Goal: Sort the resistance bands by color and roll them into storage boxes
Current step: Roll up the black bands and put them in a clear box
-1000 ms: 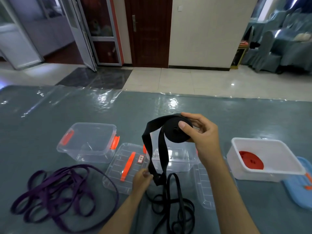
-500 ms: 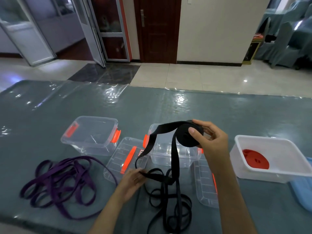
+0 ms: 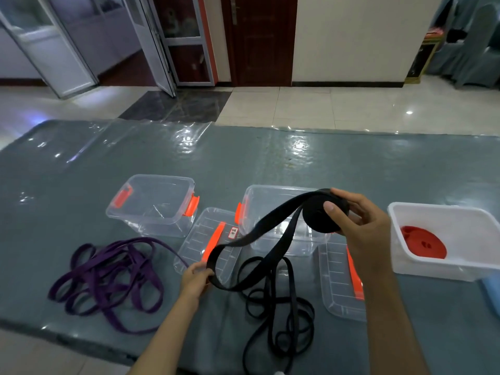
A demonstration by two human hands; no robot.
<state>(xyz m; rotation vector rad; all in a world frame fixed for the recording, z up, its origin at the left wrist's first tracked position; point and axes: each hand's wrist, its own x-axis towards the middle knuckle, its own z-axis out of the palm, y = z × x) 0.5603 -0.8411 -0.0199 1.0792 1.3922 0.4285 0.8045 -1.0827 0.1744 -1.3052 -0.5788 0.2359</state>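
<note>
My right hand (image 3: 359, 220) grips a partly wound roll of black resistance band (image 3: 318, 215) above the middle clear box (image 3: 259, 201). Two strands run down and left from the roll to my left hand (image 3: 196, 277), which pinches the band's loop low over the table. The loose remainder of the black band (image 3: 273, 307) lies tangled in front of me. A purple band (image 3: 108, 280) lies in a heap at the left. A rolled red band (image 3: 423, 243) sits in the white box (image 3: 438, 269) at the right.
A second clear box (image 3: 151, 204) with orange latches stands open at the left. Two clear lids (image 3: 208, 242) (image 3: 341, 282) with orange handles lie flat near the boxes. A blue lid (image 3: 491, 290) pokes in at the right edge. The grey table cover (image 3: 243, 158) ends near me.
My right hand has lowered the black roll toward the middle box. My left hand has slid left and down along the band, drawing the strands out at a slant. The camera has tilted down.
</note>
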